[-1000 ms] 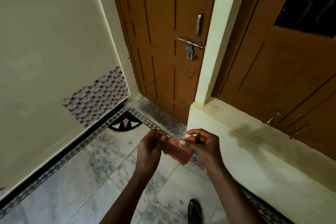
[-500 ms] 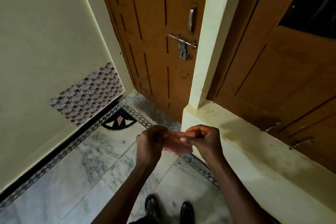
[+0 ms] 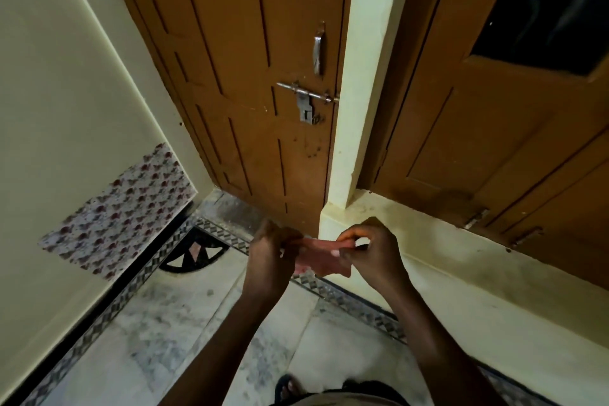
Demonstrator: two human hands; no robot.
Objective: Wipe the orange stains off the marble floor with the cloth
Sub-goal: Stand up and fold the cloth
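The pink cloth hung stretched in the air above the marble floor, near the brown door. The left hand pinched one end with closed fingers; the right hand pinched the other between thumb and fingertips.

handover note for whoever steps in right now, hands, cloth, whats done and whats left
Left hand: closed on the left end of the pink cloth, held up in the air.
Right hand: pinching the cloth's right end between thumb and fingers.
Cloth: stretched between both hands, well above the marble floor, in front of the wooden door.
Done: cloth is in hand; no wiping shows.
Left: bring the cloth down to the floor and wipe the stains. No clear orange stain shows in this view, only grey mottling, so find them first.
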